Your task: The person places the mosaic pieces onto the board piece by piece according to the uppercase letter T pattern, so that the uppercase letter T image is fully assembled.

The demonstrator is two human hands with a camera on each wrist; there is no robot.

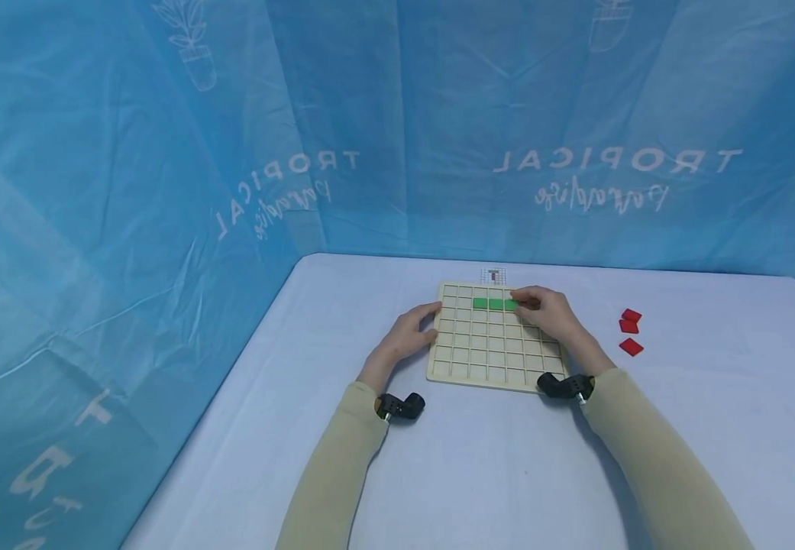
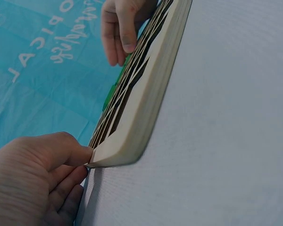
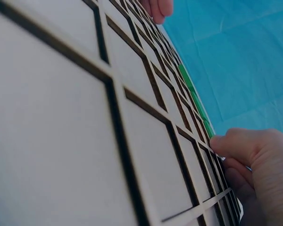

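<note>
- In the head view, a pale wooden gridded board (image 1: 479, 357) is seen lying flat on the white cloth-covered tabletop (image 1: 493, 473); three flat green square tiles (image 1: 496, 304) are lined up side by side in its second row from the far edge.
- By the head view alone, three flat red square tiles (image 1: 631, 347) are shown well to the right of the board, two touching and one just nearer, along with a small printed paper grid card (image 1: 494, 276) just beyond the far edge.
- By the left wrist view, the board's layered side and a rounded corner are revealed, and the thumb of the left hand (image 1: 404, 334) is seen laid at the edge, with the other fingers lower down.
- By the right wrist view, the dark side walls of the cells are shown close up, and the thumb of the right hand (image 1: 550, 312) is seen at the end of the green row.
- The left hand is held relaxed, thumb and forefinger parted, both touching the board's left edge.
- The right hand is reached across the board's far right part, fingers bent; the rightmost green tile (image 1: 510, 305) is pinched at its right end, partly covered.
</note>
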